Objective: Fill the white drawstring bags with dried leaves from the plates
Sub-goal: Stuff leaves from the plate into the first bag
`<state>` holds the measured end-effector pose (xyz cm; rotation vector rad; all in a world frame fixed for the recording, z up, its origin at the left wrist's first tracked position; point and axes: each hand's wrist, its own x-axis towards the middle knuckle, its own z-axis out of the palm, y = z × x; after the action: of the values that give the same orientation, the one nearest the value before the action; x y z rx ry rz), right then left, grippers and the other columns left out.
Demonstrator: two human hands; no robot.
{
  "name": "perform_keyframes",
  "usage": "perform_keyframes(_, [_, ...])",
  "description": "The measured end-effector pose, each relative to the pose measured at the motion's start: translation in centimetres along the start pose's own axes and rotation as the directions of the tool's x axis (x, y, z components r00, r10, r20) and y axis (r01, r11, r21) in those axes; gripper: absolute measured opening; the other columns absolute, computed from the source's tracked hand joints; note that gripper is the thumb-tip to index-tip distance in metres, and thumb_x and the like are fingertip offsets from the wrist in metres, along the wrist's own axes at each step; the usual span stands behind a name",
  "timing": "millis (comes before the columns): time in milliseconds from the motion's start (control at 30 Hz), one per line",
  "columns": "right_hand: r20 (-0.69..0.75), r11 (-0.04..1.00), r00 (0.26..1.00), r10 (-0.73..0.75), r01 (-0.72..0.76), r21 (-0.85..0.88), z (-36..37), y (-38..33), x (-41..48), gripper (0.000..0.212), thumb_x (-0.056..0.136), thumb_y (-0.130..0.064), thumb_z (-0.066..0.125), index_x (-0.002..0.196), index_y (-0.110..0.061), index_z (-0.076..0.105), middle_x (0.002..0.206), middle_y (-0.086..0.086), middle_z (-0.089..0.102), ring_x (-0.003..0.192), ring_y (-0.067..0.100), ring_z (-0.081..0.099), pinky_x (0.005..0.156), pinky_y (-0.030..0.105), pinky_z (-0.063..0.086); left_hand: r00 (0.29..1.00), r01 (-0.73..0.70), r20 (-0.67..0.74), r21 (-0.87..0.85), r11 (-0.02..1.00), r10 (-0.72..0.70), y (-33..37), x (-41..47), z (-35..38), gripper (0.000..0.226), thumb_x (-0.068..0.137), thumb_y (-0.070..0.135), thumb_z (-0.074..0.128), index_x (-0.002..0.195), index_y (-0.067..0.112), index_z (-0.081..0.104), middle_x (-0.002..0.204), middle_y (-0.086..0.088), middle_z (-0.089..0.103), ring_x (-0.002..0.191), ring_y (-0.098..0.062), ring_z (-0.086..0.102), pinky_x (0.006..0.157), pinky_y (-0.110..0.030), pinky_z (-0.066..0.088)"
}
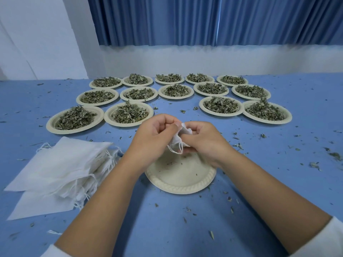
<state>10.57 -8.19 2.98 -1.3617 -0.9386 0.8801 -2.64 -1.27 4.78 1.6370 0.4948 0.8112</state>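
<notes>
The left grip (154, 130) and right grip (202, 140) both pinch one small white bag (181, 135) between them, fingers curled on its cloth and its strings dangling. Just under them a plate (178, 177) holding only crumbs lies on the blue surface (167, 219). A stack of bags (59, 164) lies left of the left grip, and plates of leaves (128, 124) stand beyond both.

Bag stack (61, 169) left of near plate (181, 184); filled plates (130, 114) behind.

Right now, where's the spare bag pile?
Head view, lower left: white cloth bag pile on blue table, left of the near-empty cream plate.
</notes>
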Motion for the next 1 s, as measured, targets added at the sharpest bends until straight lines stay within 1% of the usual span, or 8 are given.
perform_keyframes(133, [-0.131,0.981,0.990,-0.044,0.018,-0.195,0.3,0.3,0.0,0.027,0.082,0.008,0.062,0.066,-0.014,0.060,0.050,-0.008,0.057,0.047,0.005,0.052,0.045,0.016,0.043,0.997,-0.034,0.079,0.077,0.996,0.028,-0.3,-0.4,1.1,0.013,0.095,0.006,0.058,0.086,0.009,0.066,0.067,0.008,0.068,0.053,0.001,0.057,0.052,-0.010,0.043])
perform_keyframes(233, [-0.193,0.965,0.979,-0.059,0.007,-0.262,0.7,0.6,0.1,0.018,0.085,0.002,0.062,0.070,-0.007,0.062,0.056,-0.002,0.057,0.049,0.006,0.051,0.046,0.018,0.042,0.998,-0.036,0.050,0.089,0.995,0.032,-0.4,-0.4,1.3,0.013,0.095,0.007,0.058,0.085,0.011,0.066,0.071,0.008,0.070,0.055,0.001,0.058,0.054,-0.011,0.044])
perform_keyframes(300, [-0.167,0.972,0.985,-0.043,0.002,-0.236,0.7,0.6,0.2,0.007,0.086,-0.001,0.064,0.082,0.004,0.062,0.069,0.010,0.060,0.061,0.015,0.056,0.057,0.026,0.047,0.999,-0.033,0.004,0.056,0.998,0.033,-0.4,-0.3,1.2,0.013,0.095,0.006,0.057,0.086,0.011,0.064,0.070,0.009,0.071,0.055,-0.001,0.059,0.056,-0.015,0.047])
perform_keyframes(400, [-0.039,0.999,0.999,0.026,-0.028,-0.047,0.4,0.1,0.1,0.020,0.089,-0.006,0.068,0.094,0.012,0.062,0.074,0.011,0.067,0.066,0.015,0.065,0.060,0.025,0.052,0.996,-0.019,-0.082,0.032,0.999,0.022,-0.3,-0.2,0.9,0.015,0.095,0.007,0.056,0.085,0.014,0.064,0.065,0.010,0.069,0.054,-0.004,0.061,0.055,-0.020,0.050])
perform_keyframes(500, [0.084,0.994,0.993,0.081,-0.087,0.070,0.1,-0.6,0.1,0.017,0.092,-0.009,0.063,0.099,0.005,0.069,0.085,0.011,0.074,0.078,0.017,0.071,0.064,0.023,0.056,0.987,0.006,-0.159,0.026,1.000,-0.002,-0.4,0.1,0.6,0.016,0.095,0.009,0.058,0.083,0.017,0.064,0.061,0.012,0.066,0.057,-0.005,0.060,0.062,-0.029,0.054])
perform_keyframes(600, [0.057,0.991,0.994,0.089,-0.094,0.099,0.1,-0.7,0.2,0.016,0.093,-0.013,0.060,0.089,-0.002,0.071,0.085,0.014,0.074,0.079,0.021,0.071,0.066,0.027,0.057,0.987,0.021,-0.163,0.035,0.999,-0.015,-0.5,0.2,0.5,0.014,0.095,0.010,0.058,0.084,0.017,0.065,0.060,0.012,0.063,0.056,-0.004,0.058,0.063,-0.029,0.052])
perform_keyframes(900, [-0.155,0.999,0.987,0.040,-0.042,-0.004,0.7,0.5,0.0,0.015,0.086,0.002,0.063,0.074,-0.007,0.062,0.055,0.002,0.065,0.049,0.012,0.062,0.046,0.019,0.048,1.000,0.019,0.022,0.125,0.992,-0.022,-0.6,-0.3,1.0,0.013,0.096,0.013,0.057,0.086,0.016,0.065,0.058,0.013,0.058,0.051,-0.003,0.050,0.051,-0.013,0.039])
perform_keyframes(1000, [-0.088,0.996,0.993,0.076,-0.072,0.049,0.7,0.2,0.0,0.007,0.089,-0.002,0.061,0.084,-0.002,0.066,0.061,0.003,0.068,0.054,0.011,0.065,0.050,0.019,0.050,0.999,0.019,-0.029,0.102,0.995,-0.016,-0.5,-0.1,1.0,0.012,0.095,0.011,0.057,0.087,0.014,0.066,0.059,0.013,0.059,0.054,-0.003,0.054,0.055,-0.016,0.044])
